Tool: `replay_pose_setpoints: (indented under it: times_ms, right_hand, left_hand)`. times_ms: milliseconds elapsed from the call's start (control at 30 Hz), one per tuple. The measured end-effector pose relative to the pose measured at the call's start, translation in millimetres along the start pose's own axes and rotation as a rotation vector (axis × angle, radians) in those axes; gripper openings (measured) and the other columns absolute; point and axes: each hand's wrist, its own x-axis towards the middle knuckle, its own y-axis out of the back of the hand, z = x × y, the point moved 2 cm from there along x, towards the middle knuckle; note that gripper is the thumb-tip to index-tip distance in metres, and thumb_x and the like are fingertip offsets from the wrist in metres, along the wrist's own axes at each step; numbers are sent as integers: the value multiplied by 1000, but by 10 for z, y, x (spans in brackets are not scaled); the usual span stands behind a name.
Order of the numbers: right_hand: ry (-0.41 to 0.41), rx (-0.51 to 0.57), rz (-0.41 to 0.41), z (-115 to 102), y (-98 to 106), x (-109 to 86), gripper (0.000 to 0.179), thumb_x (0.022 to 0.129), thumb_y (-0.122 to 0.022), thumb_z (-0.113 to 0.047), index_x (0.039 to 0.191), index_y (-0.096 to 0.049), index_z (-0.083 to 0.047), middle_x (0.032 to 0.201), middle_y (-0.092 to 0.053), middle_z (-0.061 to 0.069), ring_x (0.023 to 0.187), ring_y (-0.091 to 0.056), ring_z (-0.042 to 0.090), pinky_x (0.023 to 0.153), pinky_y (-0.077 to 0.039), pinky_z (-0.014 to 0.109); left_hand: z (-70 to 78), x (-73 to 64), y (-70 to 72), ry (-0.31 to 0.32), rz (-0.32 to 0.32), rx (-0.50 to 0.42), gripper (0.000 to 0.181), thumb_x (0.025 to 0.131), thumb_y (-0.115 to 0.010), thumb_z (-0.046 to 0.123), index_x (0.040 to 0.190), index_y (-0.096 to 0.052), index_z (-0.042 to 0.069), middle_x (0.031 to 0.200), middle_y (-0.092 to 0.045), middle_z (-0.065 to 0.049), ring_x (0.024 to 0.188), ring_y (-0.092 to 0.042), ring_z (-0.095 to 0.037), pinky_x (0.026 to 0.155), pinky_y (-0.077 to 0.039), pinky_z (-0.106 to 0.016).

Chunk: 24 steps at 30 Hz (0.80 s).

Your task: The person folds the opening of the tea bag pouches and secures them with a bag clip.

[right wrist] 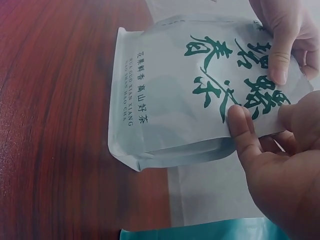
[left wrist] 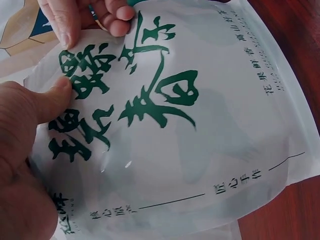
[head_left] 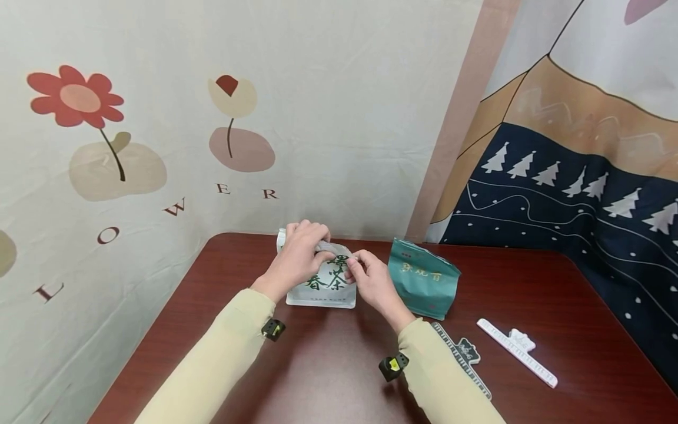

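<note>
A white tea bag (head_left: 329, 290) with green Chinese characters stands near the back of the table. My left hand (head_left: 303, 253) grips its upper edge, the thumb (left wrist: 52, 97) pressed on the printed front and the other fingers behind. At the upper right corner my right hand (head_left: 373, 282) pinches the bag between thumb and fingers. The right wrist view shows the bag (right wrist: 170, 95) with both hands at its top end. Part of the bag's top is hidden by the left hand.
A green tea bag (head_left: 424, 280) stands just right of the right hand. Beside the right forearm lies a dark bag clip (head_left: 466, 356), partly covered by the sleeve. Farther right is a white bag clip (head_left: 516, 351). A printed cloth (head_left: 344, 118) hangs behind the table (head_left: 318, 365).
</note>
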Motion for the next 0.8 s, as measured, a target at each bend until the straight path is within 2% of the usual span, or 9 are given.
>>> replay_pose_setpoints:
  times_ms: [133,300,600,800]
  right_hand:
    - [-8,-1,8,22,1,18,15,105,-59,-14,96,-64,-4,81,-70,11,74,-74,22,74,-62,36]
    - [-21,17,19,32,9,24,16,105,-59,-15,95,-64,-4,80,-71,12,72,-75,23,74,-63,37]
    - [-42,19,26,14,2,19,16,105,-60,-16,95,-65,-4,80,-72,13,73,-75,23,75,-63,41]
    - [-45,33,27,29,1,15,16,105,-59,-15,97,-65,-3,81,-72,14,74,-75,25,76,-63,42]
  left_hand:
    - [0,-4,-16,-21,63,6,36,77,-89,11,88,-54,9,80,-57,-1,84,-47,-25,86,-36,-47]
    - [-12,0,-25,-23,105,5,41,74,-92,12,83,-52,10,77,-52,-1,81,-44,-25,78,-34,-41]
    - [-31,-2,-11,-6,117,21,52,72,-94,15,71,-41,11,70,-37,2,75,-35,-24,71,-27,-38]
    - [-36,-16,15,-3,128,58,50,71,-94,20,77,-46,10,76,-42,-2,80,-39,-27,77,-33,-44]
